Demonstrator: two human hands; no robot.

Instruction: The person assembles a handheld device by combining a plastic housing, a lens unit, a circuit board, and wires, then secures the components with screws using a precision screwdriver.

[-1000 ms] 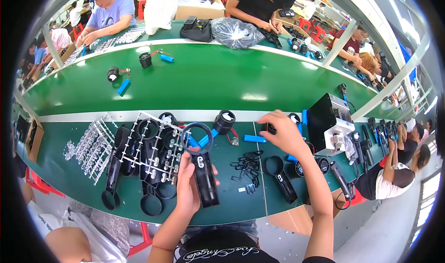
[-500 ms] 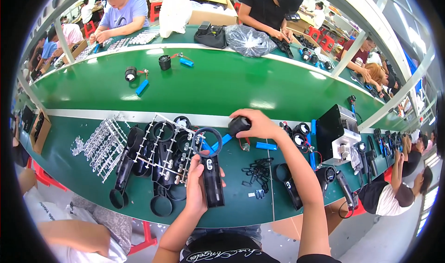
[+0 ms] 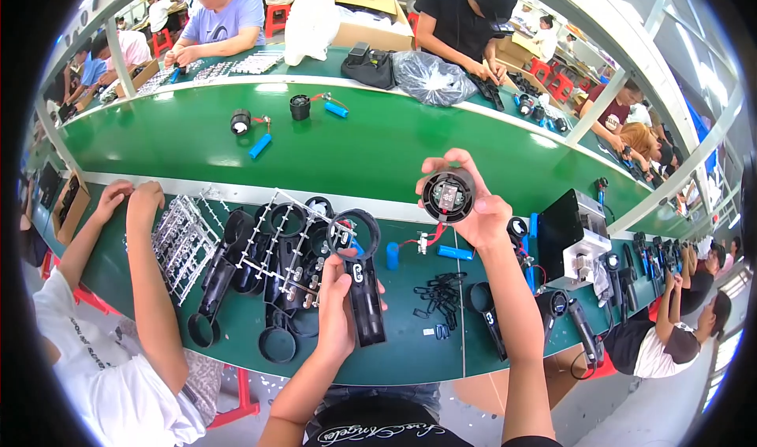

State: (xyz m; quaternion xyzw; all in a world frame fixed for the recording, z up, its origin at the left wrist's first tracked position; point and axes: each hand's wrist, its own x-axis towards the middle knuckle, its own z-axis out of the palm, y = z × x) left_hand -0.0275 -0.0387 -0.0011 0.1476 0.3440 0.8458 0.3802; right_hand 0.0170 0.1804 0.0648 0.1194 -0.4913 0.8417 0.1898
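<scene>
My left hand (image 3: pixel 337 311) is wrapped around a black plastic housing (image 3: pixel 367 309), a tube-shaped handle with an open ring at its top. Raised at the right, my right hand (image 3: pixel 485 218) grips a round black motor unit (image 3: pixel 446 198) from behind and the side. Its open face is turned toward me, showing a small circuit board. Red wires (image 3: pixel 436 234) run down from it toward a small connector and a blue cylindrical battery (image 3: pixel 392 256). The housing and the motor unit are apart. A silver sprue frame (image 3: pixel 290 246) with small shiny parts lies just left of my left hand, over several more black housings (image 3: pixel 276 344).
Small black clips (image 3: pixel 440 296) lie on the green table, with another blue battery (image 3: pixel 455 252) behind them. A black and silver machine (image 3: pixel 569 238) stands at the right. Along the far belt (image 3: pixel 378 143) sit two motor units with batteries. A co-worker's arms (image 3: pixel 146 242) reach in at left.
My right hand has lifted the motor unit up and right and turned its open face toward me. My left hand barely moved. The co-worker's arms at left now reach onto the table.
</scene>
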